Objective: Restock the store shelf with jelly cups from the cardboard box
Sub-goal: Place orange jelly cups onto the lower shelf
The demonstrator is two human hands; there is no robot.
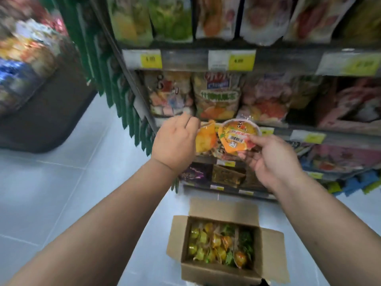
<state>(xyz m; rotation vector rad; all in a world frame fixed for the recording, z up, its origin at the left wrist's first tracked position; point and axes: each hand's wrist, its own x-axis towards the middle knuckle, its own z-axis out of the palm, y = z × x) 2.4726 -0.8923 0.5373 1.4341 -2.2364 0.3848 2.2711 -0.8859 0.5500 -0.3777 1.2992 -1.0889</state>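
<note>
Now gripping orange jelly cup (205, 139) in left hand (175, 141), pinching barcoded jelly cup (237, 135) in right hand (272, 159), both before shelf (280, 132); more cups (214, 242) down in open cardboard box (216, 271) on floor (61, 182)

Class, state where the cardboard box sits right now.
In the head view, lower centre-right: the cardboard box stands open on the tiled floor in front of the shelf.
</note>
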